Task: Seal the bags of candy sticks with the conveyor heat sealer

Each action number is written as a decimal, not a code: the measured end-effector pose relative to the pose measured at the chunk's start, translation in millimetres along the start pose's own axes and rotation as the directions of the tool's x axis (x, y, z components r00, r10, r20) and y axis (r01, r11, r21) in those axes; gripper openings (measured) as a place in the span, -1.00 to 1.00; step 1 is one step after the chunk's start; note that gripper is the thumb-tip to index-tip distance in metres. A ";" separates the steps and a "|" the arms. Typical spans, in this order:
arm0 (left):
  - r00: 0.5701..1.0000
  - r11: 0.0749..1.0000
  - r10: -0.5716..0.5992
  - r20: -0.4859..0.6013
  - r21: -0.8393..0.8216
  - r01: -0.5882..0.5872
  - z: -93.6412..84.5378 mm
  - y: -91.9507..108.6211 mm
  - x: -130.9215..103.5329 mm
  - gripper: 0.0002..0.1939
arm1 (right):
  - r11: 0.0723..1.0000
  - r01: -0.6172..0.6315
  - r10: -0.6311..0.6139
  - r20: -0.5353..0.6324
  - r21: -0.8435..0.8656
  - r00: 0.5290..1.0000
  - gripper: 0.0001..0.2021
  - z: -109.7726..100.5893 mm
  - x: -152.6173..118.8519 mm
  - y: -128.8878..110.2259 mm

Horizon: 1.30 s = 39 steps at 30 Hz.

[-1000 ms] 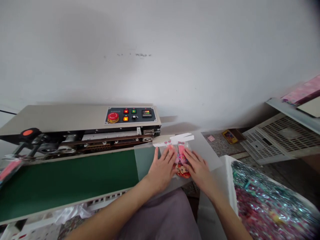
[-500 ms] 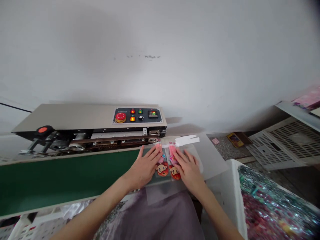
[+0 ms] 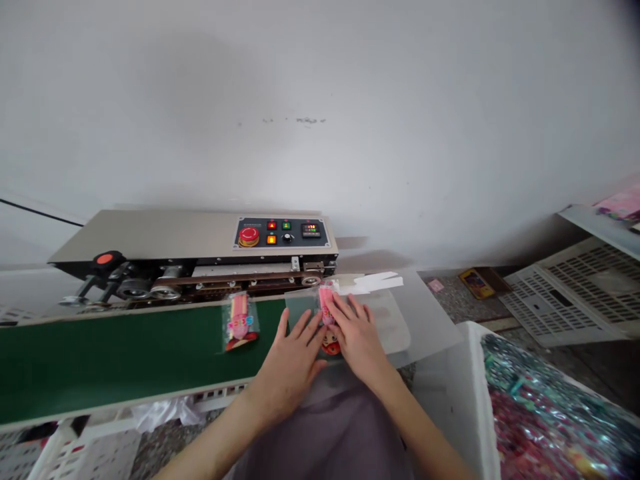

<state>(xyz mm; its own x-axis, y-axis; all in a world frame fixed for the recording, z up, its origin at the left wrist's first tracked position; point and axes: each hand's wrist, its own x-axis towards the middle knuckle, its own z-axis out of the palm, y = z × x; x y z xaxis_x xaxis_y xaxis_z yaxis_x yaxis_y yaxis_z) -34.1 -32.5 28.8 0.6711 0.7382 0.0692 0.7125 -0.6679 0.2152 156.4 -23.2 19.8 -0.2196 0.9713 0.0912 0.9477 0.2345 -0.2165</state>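
Observation:
A clear plastic packet [image 3: 327,305] with a pink striped piece and a round red cartoon face lies at the right end of the sealing machine's green belt. My right hand [image 3: 363,337] rests its fingertips on the packet's right side, fingers stretched out. At its left edge lies my left hand [image 3: 295,353], fingers spread and flat, partly over clear film. Both hands hide parts of the packet. Another such packet [image 3: 240,321] lies on the green belt [image 3: 150,357], left of my left hand and touched by neither hand.
Behind the belt runs the sealing machine [image 3: 200,233], with a red stop button [image 3: 249,235] and lit display. White strips [image 3: 370,283] lie on the right-hand plate. A white foam box [image 3: 475,380] of shiny packets stands at lower right, near a plastic crate [image 3: 580,287].
One packet has moved left along the belt, out from under my left hand. The other has shifted slightly left, with my right hand still on it. The view has shifted slightly.

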 end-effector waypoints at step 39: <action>0.501 0.525 0.844 0.190 -0.480 -0.703 41.3 307.7 -34.3 -0.80 | 0.403 -0.903 0.906 0.077 0.147 0.417 -0.61 -98.8 -595.5 106.3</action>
<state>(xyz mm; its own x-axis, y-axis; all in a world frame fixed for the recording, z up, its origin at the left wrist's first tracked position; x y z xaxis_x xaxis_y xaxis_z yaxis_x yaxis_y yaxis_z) 170.6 -267.3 52.4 0.9767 -0.2121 0.0317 -0.1962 -0.8240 0.5315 410.7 -580.5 38.5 0.7489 0.6204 -0.2330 0.5462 -0.7770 -0.3130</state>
